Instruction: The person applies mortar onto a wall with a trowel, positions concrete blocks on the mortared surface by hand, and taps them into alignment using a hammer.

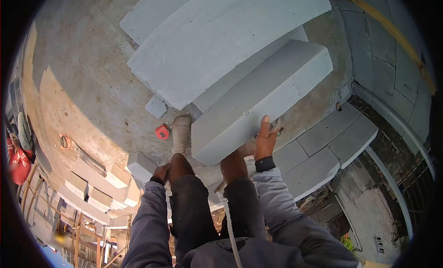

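Observation:
My right hand (pixel 266 141) is raised beside the near side of a long light-grey block (pixel 263 99), its thumb up and its fingers apart. I cannot tell whether it touches the block. My left hand (pixel 161 172) hangs low beside my left knee, partly hidden, its fingers hard to make out. The long block lies slantwise in front of my legs, next to a larger grey slab (pixel 221 37). A red tape measure (pixel 162 132) lies on the floor by my left foot.
A small block piece (pixel 156 106) lies near the slab's corner. Stacked blocks (pixel 99 189) stand at the lower left. A block ledge (pixel 318 150) and metal rails (pixel 392 189) are on the right. Red cloth (pixel 19 164) shows at the far left.

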A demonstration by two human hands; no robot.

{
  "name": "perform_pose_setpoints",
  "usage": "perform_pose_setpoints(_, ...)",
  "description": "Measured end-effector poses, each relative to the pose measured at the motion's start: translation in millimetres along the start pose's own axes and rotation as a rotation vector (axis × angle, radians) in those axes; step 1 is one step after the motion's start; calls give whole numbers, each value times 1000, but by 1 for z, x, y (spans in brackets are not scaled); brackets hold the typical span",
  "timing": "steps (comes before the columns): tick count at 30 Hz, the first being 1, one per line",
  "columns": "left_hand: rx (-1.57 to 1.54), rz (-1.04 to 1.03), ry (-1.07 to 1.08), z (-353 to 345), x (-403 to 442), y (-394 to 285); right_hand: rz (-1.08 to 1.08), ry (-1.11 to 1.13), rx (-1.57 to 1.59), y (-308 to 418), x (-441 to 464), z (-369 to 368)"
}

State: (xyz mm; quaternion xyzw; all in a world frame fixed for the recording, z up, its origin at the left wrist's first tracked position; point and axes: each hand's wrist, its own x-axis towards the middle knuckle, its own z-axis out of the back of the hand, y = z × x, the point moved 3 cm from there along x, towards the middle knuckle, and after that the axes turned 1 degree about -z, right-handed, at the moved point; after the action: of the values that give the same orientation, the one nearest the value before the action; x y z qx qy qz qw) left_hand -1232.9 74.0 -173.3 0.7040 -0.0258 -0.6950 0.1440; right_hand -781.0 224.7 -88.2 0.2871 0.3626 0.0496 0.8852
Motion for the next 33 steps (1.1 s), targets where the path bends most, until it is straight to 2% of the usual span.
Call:
perform_pose_setpoints(2,206,50,-133,18,-22,-32,142,-103,-147,24,-3,-28)
perform_pose_setpoints(3,276,60,-140,26,-33,-57,99,-173,-249,33,1,-42)
perform_pose_setpoints(4,328,-62,-220,6,-56,-90,34,-245,-354,37,2,-53)
perform_pose_setpoints(5,381,-171,-300,-21,-77,-113,-49,-310,-469,38,-1,-58)
perform_pose_setpoints(8,714,-496,-150,-59,-53,-157,-528,-238,-501,86,-13,-61)
perform_pose_setpoints(10,1214,-667,1,-83,-34,-178,-534,-282,-569,77,-7,-64)
perform_pose_setpoints(11,1219,-744,25,-98,-37,-182,-538,-295,-609,70,-5,-66)
perform_pose_setpoints(12,1230,-824,50,-142,-67,-189,-493,-290,-573,71,-7,-63)
perform_pose_setpoints(14,1287,-794,-33,-202,-100,-203,-418,-283,-495,65,-13,-51)
perform_pose_setpoints(16,1153,-958,29,-242,-85,-205,-314,-311,-392,45,-10,-39)
perform_pose_setpoints(20,1197,-1139,-13,-344,-59,-214,-156,-334,-287,-3,1,-18)
perform_pose_setpoints(22,1287,-1209,-36,-390,-38,-219,-138,-322,-287,-5,0,-18)
perform_pose_setpoints(24,1253,-1137,-7,-423,-21,-226,-140,-339,-280,-2,-5,-17)
perform_pose_setpoints(28,1443,-1058,-26,-455,23,-248,-213,-336,-187,4,-8,-18)
perform_pose_setpoints(30,1298,-947,110,-457,28,-250,-271,-286,-167,8,-7,-11)
perform_pose_setpoints(31,1080,-870,228,-450,45,-251,-300,-233,-155,9,-8,-6)
perform_pose_setpoints(32,1047,-808,300,-445,62,-260,-294,-245,-149,5,-9,-5)
perform_pose_setpoints(33,1022,-743,212,-447,55,-259,-277,-257,-141,2,-9,-3)
